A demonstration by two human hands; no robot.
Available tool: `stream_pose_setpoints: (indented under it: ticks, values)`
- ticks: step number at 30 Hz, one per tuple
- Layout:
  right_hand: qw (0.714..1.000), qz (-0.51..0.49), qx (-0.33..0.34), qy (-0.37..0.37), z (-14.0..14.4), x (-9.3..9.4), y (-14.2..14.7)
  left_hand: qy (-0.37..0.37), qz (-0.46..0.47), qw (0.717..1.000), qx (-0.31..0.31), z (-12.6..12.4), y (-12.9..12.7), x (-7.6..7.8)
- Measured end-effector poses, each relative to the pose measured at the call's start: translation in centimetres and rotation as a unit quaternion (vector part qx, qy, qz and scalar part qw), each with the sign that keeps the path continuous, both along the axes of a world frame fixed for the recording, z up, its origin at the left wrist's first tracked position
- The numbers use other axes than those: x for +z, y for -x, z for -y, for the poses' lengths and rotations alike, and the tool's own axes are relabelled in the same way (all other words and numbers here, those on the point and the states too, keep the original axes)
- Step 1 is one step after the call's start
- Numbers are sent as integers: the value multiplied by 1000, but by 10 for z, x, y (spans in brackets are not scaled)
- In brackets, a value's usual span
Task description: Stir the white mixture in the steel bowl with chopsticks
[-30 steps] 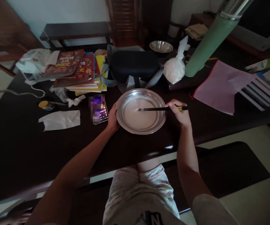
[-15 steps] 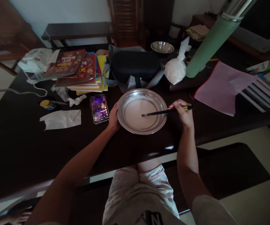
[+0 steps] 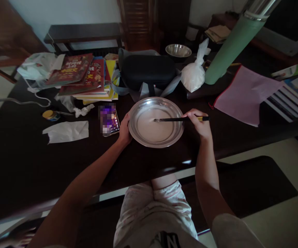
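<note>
Metal bowl (image 3: 156,145) at frame centre, pale liquid (image 3: 151,131) inside. Left hand (image 3: 125,130) grips its left rim; right hand (image 3: 201,124) pinches dark chopsticks (image 3: 170,120), tips in the liquid. Looks like a stirring step. Next stroke would call for a steady rim and low tips.

- Silver round metal basin (image 3: 155,145)
- Cloudy whitish liquid (image 3: 154,131)
- Slim black chopsticks (image 3: 173,120), yellow-marked near the ends
- Tall green cylindrical flask (image 3: 235,51), silver-topped
- Flat pink pouch (image 3: 244,96), red-edged
</note>
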State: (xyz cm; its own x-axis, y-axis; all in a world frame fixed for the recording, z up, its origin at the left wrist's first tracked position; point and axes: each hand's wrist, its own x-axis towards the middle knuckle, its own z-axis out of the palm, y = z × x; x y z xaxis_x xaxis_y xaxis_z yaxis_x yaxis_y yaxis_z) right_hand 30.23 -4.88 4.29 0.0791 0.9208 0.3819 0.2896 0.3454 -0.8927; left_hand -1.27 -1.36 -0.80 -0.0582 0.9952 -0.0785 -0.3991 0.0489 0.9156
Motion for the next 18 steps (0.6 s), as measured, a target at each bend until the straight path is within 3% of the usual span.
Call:
stream_pose_setpoints:
  ticks: [3,8,12,18]
  values:
    - [999,-33,-29,6,1,0,0,-6,1,1000,-1,0,0,1]
    - [1000,18,22,8,1,1,2,1,5,1000,7,1,-2,3]
    - [999,-20,-34,0,1,0,0,4,3,1000,11,2,-3,5]
    - [999,13,29,12,1,1,3,-5,3,1000,6,3,-3,7]
